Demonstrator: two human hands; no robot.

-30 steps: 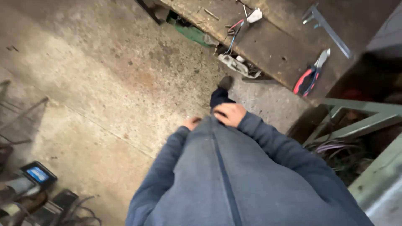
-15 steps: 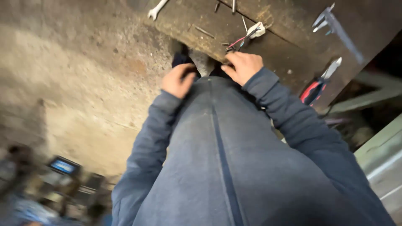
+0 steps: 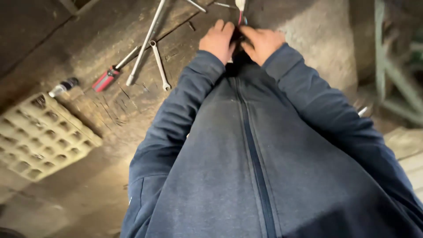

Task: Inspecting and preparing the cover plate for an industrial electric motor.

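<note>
hands, left hand (image 3: 217, 42) and right hand (image 3: 263, 42), meet at workbench (image 3: 114, 110) edge; spanner (image 3: 159, 65) well apart

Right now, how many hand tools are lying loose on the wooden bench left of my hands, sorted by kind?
Screwdriver with red handle: 1
Small combination spanner: 1
Long metal rod tool: 1
Total: 3

The left hand and right hand meet over a small dark thing with wires; what it is I cannot tell, so it is not counted.

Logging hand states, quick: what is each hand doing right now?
Left hand: fingers curled onto a small dark thing between the hands; firm grip cannot be told.
Right hand: likewise on that thing; grip unclear.
</note>
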